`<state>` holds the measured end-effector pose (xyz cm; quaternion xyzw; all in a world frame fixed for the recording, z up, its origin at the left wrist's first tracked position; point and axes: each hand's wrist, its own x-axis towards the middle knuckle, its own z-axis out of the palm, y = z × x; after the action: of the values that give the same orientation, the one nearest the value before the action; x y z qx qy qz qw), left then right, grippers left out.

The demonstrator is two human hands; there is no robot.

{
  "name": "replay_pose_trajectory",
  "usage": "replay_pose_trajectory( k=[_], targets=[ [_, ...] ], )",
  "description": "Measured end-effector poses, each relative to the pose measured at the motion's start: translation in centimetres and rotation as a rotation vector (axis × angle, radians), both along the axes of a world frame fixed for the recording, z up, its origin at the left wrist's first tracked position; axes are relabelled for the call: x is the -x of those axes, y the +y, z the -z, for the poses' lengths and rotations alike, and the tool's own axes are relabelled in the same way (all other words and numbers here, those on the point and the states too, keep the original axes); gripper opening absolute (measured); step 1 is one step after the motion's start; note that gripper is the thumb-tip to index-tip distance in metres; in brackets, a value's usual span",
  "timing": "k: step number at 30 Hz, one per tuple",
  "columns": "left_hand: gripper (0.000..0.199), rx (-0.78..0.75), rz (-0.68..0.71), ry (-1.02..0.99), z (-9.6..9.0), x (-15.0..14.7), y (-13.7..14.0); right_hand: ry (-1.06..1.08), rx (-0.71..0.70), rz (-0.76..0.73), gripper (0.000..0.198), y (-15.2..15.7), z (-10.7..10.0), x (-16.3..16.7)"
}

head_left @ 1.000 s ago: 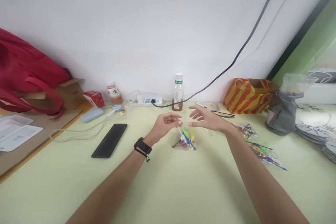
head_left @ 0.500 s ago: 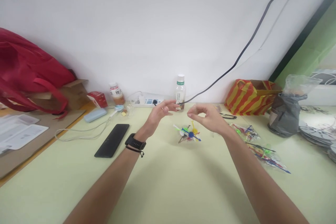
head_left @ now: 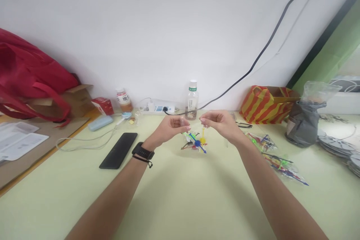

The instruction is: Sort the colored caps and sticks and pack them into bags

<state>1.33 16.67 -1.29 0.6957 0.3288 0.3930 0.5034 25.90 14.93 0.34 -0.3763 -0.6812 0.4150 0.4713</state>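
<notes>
My left hand and my right hand face each other above the middle of the table, thumbs and fingertips pinched. Between and just below them is a clear plastic bag of coloured arrow spinners, in blue, yellow, green, red and black. The film itself hardly shows, but both pinches sit at its upper part. More bagged arrow spinners lie on the table right of my right forearm. A black watch and a thin cord bracelet are on my left wrist.
A black phone lies left of my left forearm. Behind my hands stand a clear bottle and a power strip with a black cable. Farther right are a striped bag, a grey bag and stacked grey discs.
My left hand has closed from loosely spread fingers into a pinch. The bagged arrow spinners have shifted slightly left and turned. My right hand stays pinched in nearly the same place.
</notes>
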Motion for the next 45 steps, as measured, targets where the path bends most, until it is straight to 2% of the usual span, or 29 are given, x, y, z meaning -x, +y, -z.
replay_pose_trajectory(
  k=[7,11,15,20,24,31,35,39,42,45],
  targets=[
    [0.032,-0.047,-0.099,-0.125,1.0,0.5,0.7,0.081,0.116,-0.037,0.040,1.2,1.7,-0.3],
    [0.028,-0.039,-0.077,-0.125,1.6,0.9,1.1,0.073,0.175,-0.068,0.039,1.7,2.6,-0.4],
    [0.028,-0.026,-0.021,-0.097,1.4,1.2,1.2,0.106,0.184,-0.088,0.036,1.9,2.9,-0.4],
    [0.028,-0.044,-0.084,-0.100,1.4,1.5,1.4,0.129,0.153,-0.093,0.033,1.8,3.0,-0.2],
    [0.023,-0.035,-0.040,-0.135,1.5,1.9,1.5,0.168,0.159,-0.097,0.033,1.8,3.5,0.2],
    [0.018,-0.029,-0.052,-0.187,1.6,2.0,1.8,0.265,0.215,-0.075,0.017,2.0,4.0,0.3],
    [0.024,-0.019,-0.063,-0.218,1.2,1.9,1.7,0.280,0.182,-0.077,0.025,2.0,3.6,0.3],
    [0.030,-0.102,-0.120,-0.146,0.5,1.6,1.2,0.193,0.084,-0.031,0.026,1.5,2.9,0.5],
    [0.046,-0.139,-0.143,-0.091,0.2,1.5,1.0,0.180,0.050,-0.025,0.036,1.2,2.7,0.7],
    [0.036,-0.192,-0.185,-0.040,0.1,1.5,1.1,0.178,0.060,-0.011,0.038,1.3,2.6,0.9]
  ],
)
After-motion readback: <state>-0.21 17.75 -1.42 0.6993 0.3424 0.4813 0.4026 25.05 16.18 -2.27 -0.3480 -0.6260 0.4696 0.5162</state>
